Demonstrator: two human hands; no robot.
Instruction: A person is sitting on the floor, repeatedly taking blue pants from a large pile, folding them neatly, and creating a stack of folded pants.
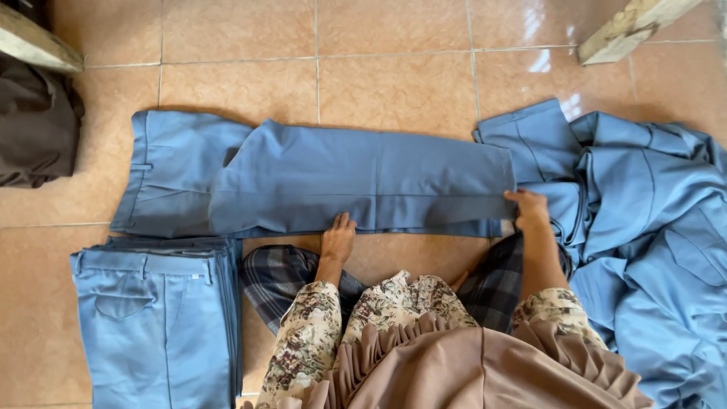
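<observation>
A pair of blue trousers (303, 178) lies flat across the tiled floor, waistband to the left, legs folded over to the right. My left hand (337, 238) rests palm down on the near edge of the trousers, around the middle. My right hand (528, 208) grips the folded leg end at the right. Both arms wear floral sleeves.
A stack of folded blue trousers (155, 318) sits at the near left. A loose heap of blue garments (651, 227) fills the right side. Dark cloth (34, 125) lies at the far left under a wooden edge. A wooden piece (628, 26) is at the top right.
</observation>
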